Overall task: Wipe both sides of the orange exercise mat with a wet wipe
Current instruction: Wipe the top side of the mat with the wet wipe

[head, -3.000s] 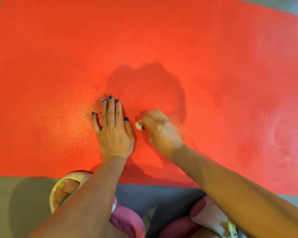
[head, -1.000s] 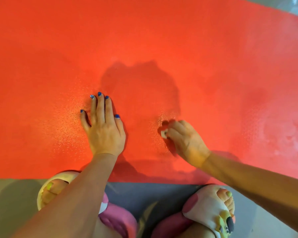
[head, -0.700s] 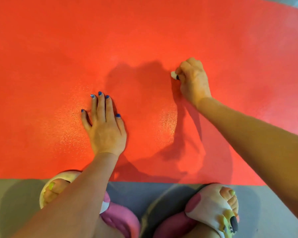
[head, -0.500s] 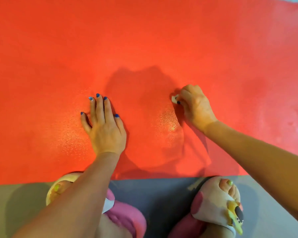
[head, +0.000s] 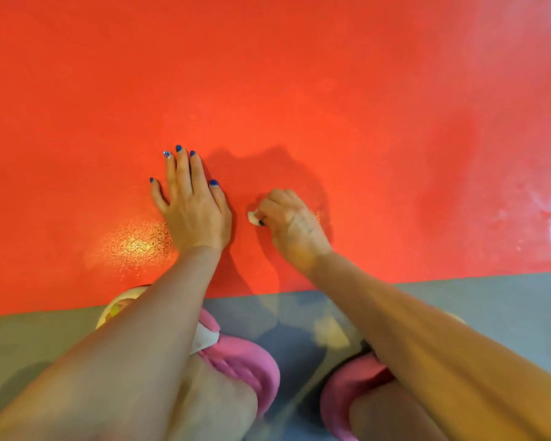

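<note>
Grey floor (head: 490, 300) lies under the orange mat (head: 299, 90), which fills the view toward 12 o'clock. Her left hand (head: 193, 211) presses flat. At 3 o'clock of it, her right hand (head: 291, 222) curls around what looks like a balled wet wipe (head: 252, 217). So small, it could slip out or miss spots.

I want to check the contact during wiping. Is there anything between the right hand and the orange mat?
Only the wet wipe itself. The right hand is curled round it, a small white bit showing at the fingertips, and holds it down on the orange mat. The left hand lies flat beside it, not in the way.
</note>
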Demonstrator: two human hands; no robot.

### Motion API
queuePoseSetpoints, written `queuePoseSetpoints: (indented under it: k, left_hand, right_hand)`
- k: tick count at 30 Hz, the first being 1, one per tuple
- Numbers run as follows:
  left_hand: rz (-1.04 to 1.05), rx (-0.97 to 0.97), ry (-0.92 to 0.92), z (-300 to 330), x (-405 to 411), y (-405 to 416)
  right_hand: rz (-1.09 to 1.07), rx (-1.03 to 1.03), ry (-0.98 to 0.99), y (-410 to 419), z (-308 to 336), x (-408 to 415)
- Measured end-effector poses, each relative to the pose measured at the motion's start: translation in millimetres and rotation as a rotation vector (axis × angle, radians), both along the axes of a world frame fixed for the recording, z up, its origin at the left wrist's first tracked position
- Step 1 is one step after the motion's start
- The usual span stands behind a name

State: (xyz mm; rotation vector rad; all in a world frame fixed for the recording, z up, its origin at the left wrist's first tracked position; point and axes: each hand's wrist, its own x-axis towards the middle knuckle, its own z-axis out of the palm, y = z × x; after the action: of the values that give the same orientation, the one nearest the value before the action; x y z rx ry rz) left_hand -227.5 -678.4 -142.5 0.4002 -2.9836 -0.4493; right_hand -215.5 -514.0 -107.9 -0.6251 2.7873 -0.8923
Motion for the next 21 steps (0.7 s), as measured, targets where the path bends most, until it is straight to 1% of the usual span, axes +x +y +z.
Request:
queuePoseSetpoints:
  k: [1,2,4,6,7,8,9,11,13,15,16,18,19,21]
  left_hand:
    - [-0.005,0.0,-0.011,0.3,-0.2,0.3]
    - [-0.006,-0.007,-0.024,0.7,-0.5,1.1]
    - [0.003,-0.029,-0.048,1.5,-1.4,2.7]
    - [0.008,-0.042,-0.068,1.7,-2.7,4.7]
    - [0.012,-0.046,-0.075,1.7,-3.1,5.3]
    - [0.016,-0.047,-0.076,1.5,-3.6,5.4]
    - [0.019,-0.044,-0.072,1.0,-3.8,5.2]
    - [0.02,-0.022,-0.06,0.0,-3.1,3.9]
    - [0.017,-0.009,-0.057,0.4,-2.7,3.5]
    - [0.015,-0.025,-0.067,2.2,-1.9,3.6]
    - [0.012,-0.033,-0.072,2.9,-1.6,3.9]
    - [0.012,-0.043,-0.079,3.7,-2.0,4.6]
    - [0.013,-0.047,-0.085,4.1,-2.2,5.1]
    - [0.015,-0.053,-0.089,4.1,-2.6,5.6]
  right_hand:
    - [-0.01,0.007,0.004,15.1,1.1,-3.3]
    - [-0.077,0.02,0.027,34.4,1.7,-6.6]
    - [-0.314,0.076,0.072,69.6,3.5,-6.4]
    - [-0.5,0.111,0.067,69.9,2.4,6.3]
    - [-0.524,0.068,0.059,53.5,-0.5,13.5]
    - [-0.49,-0.001,0.047,30.4,-1.5,18.7]
    - [-0.406,-0.06,0.035,5.6,-2.5,23.5]
    - [-0.198,-0.087,0.031,-26.6,-2.2,33.0]
    - [-0.041,-0.062,0.023,-15.5,0.0,31.0]
    - [0.09,-0.02,0.025,21.7,-0.1,27.4]
    - [0.124,0.007,0.054,44.4,-0.7,26.1]
    - [0.094,0.041,0.109,81.6,0.2,24.0]
    - [0.046,0.051,0.122,87.2,1.1,24.2]
    - [-0.043,0.043,0.119,68.9,2.0,29.8]
